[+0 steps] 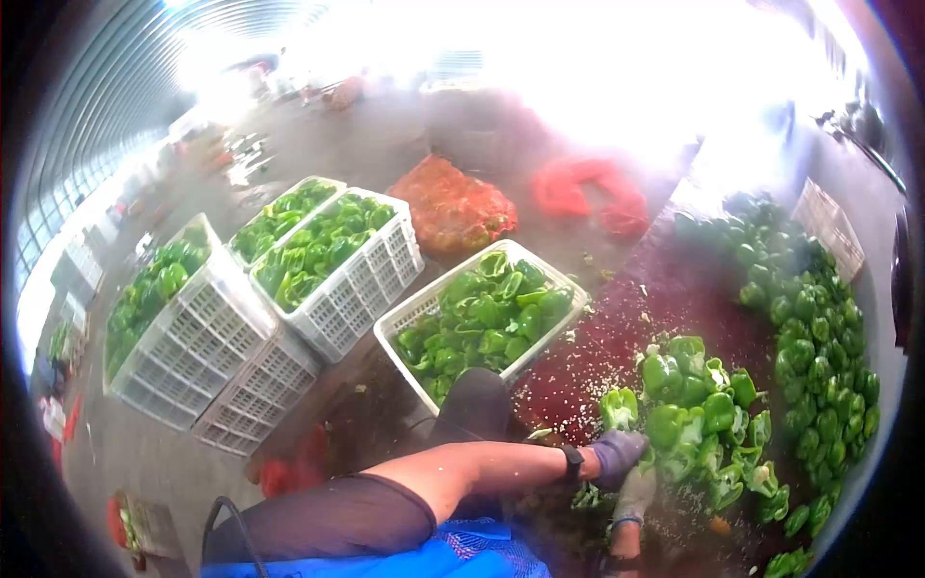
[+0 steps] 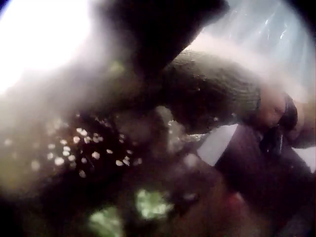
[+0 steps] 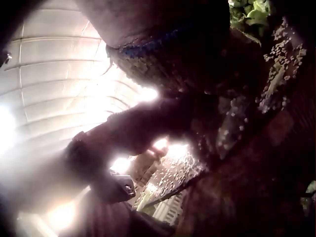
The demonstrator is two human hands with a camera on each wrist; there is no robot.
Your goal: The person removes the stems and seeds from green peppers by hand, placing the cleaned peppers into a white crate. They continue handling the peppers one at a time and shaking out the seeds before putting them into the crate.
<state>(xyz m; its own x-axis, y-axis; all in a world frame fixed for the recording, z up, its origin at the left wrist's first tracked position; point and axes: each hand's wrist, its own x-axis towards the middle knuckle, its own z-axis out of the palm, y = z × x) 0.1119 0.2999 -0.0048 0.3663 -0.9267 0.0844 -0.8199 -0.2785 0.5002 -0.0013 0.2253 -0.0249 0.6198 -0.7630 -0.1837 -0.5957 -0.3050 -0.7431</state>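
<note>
My left hand (image 1: 618, 455), in a purple glove with a dark band at the wrist, is at the near edge of a heap of cut green bell peppers (image 1: 689, 421). Just below it is my right hand (image 1: 634, 497), in a pale grey glove with a blue cuff, its fingers pointing up toward the left hand. Some green shows where the two gloves meet, but I cannot tell what either hand holds. An opened bell pepper (image 1: 619, 408) with pale insides lies just beyond the left hand. Both wrist views are dark and blurred; the left one shows the ribbed grey glove (image 2: 212, 91).
Pale seeds (image 1: 568, 390) litter the dark red surface. A white crate (image 1: 390, 332) of peppers stands left of it, with more crates (image 1: 352, 289) farther left. Whole peppers (image 1: 819, 385) are piled along the right. Behind are a full red net sack (image 1: 448, 202) and loose red netting (image 1: 588, 193).
</note>
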